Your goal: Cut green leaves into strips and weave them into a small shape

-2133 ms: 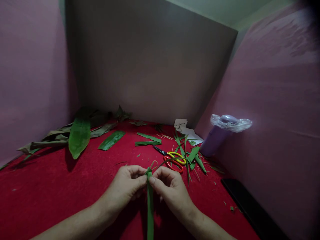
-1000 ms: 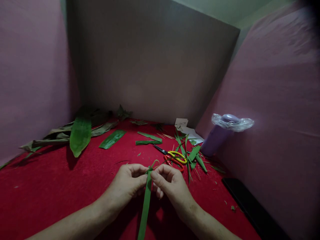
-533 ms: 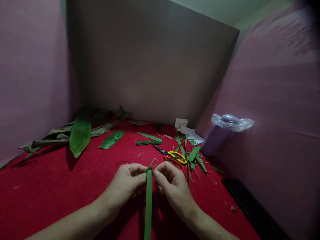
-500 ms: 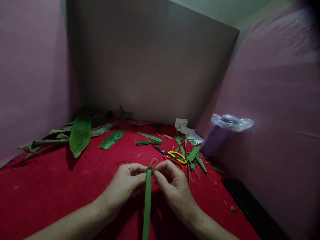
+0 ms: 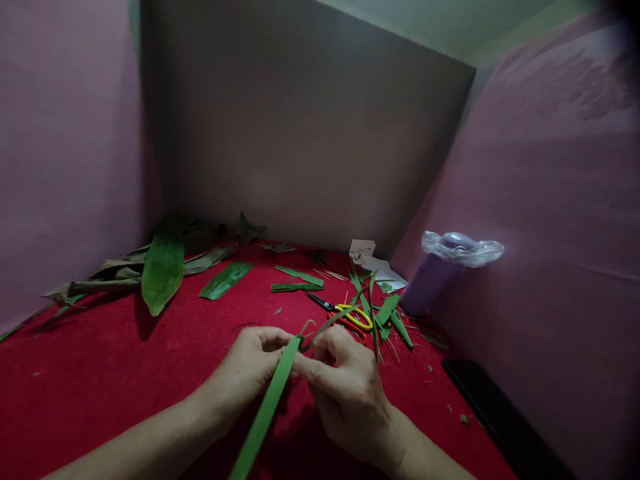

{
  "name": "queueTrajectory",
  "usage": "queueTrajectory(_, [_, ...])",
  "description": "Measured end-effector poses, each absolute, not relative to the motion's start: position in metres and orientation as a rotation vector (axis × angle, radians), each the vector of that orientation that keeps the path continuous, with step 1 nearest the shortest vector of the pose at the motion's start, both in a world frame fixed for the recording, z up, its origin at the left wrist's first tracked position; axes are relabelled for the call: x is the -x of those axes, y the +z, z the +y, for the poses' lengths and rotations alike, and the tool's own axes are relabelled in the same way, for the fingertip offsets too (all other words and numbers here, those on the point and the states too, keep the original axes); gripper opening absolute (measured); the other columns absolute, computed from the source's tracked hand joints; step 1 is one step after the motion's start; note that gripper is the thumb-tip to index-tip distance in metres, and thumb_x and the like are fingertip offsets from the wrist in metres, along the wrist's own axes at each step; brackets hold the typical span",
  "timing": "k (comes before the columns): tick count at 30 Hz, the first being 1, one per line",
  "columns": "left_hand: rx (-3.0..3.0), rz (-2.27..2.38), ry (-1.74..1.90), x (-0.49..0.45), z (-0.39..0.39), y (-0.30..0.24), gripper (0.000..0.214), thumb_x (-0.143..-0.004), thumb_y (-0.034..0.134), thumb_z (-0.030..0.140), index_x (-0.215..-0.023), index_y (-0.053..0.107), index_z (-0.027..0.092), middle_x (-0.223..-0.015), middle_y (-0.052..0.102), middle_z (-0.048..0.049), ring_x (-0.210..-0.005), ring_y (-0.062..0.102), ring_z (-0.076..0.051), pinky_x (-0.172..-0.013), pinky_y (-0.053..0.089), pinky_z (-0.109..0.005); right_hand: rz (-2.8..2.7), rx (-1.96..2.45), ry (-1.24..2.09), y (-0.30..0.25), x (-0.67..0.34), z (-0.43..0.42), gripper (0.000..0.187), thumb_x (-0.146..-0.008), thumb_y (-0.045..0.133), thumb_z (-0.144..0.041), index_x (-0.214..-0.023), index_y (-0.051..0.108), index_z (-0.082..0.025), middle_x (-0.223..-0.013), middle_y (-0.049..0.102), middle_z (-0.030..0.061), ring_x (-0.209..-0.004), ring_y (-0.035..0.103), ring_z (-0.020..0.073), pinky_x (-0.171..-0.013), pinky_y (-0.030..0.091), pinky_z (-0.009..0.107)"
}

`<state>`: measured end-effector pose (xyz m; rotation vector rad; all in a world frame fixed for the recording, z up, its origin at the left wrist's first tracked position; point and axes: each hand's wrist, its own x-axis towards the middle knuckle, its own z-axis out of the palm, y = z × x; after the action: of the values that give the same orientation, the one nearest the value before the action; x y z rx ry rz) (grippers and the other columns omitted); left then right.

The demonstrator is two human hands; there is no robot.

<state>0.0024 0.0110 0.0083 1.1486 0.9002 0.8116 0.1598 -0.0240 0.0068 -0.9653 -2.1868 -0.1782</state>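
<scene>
A long green leaf strip point(image 5: 265, 412) runs from the bottom edge up to my two hands over the red cloth. My left hand point(image 5: 245, 373) pinches its upper end with thumb and fingers closed. My right hand point(image 5: 345, 390) is closed on the same end from the right, fingers curled round a thin loop of leaf point(image 5: 308, 327) that sticks out above. The fold between the fingertips is hidden.
Yellow and red scissors point(image 5: 350, 316) lie just beyond my right hand among cut leaf slivers point(image 5: 387, 310). A purple bottle point(image 5: 435, 270) wrapped in plastic leans at the right. Whole and dried leaves point(image 5: 160, 267) lie at the back left. A black flat object point(image 5: 495, 420) sits at the right edge.
The strip's free lower end has swung to the left, now slanting from bottom left up to my hands. My right hand has turned over the strip's top end. My left hand has stayed.
</scene>
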Motion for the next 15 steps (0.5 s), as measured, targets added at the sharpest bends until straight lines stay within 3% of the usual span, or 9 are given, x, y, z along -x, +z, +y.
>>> queueTrajectory(4, [-1.269,0.948,0.718,-0.003,0.010,0.010,0.016,-0.066,0.061,0.026,-0.059,0.056,0.013,-0.047,0.052,0.0032,-0.039,0.034,-0.006,-0.041,0.021,-0.020,-2.132,1.010,-0.453,0.009,-0.164,-0.016,0.034,-0.082,0.045,-0.011,-0.109,0.061,-0.023,-0.081,0.051,0.0063,-0.072,0.047,0.0166,-0.058,0.042,0.028])
queueTrajectory(7, [-1.334,0.987,0.680,-0.005,0.009,0.010,0.015,-0.066,0.059,0.026,-0.058,0.056,0.013,-0.047,0.050,0.0038,-0.040,0.032,-0.006,-0.042,0.023,-0.020,-2.069,1.050,-0.684,0.010,-0.167,-0.010,0.039,-0.083,0.047,-0.006,-0.112,0.059,-0.029,-0.102,0.052,0.0088,-0.092,0.049,0.0209,-0.072,0.047,0.034])
queueTrajectory(10, [-1.361,1.008,0.663,-0.006,0.009,0.008,0.012,-0.063,0.057,0.022,-0.055,0.055,0.015,-0.045,0.050,0.0047,-0.039,0.032,-0.006,-0.042,0.022,-0.021,-2.103,1.042,-0.816,0.011,-0.169,-0.007,0.042,-0.082,0.051,-0.007,-0.114,0.056,-0.034,-0.119,0.049,0.0068,-0.110,0.043,0.0239,-0.085,0.044,0.040])
queueTrajectory(15, [-1.473,0.971,0.644,-0.006,0.007,0.005,0.011,-0.060,0.049,0.014,-0.050,0.054,0.015,-0.045,0.049,0.0045,-0.042,0.035,-0.007,-0.043,0.023,-0.022,-2.186,0.982,-0.862,0.012,-0.171,-0.005,0.024,-0.084,0.055,-0.016,-0.104,0.061,-0.028,-0.125,0.050,0.0064,-0.118,0.040,0.0239,-0.093,0.037,0.041])
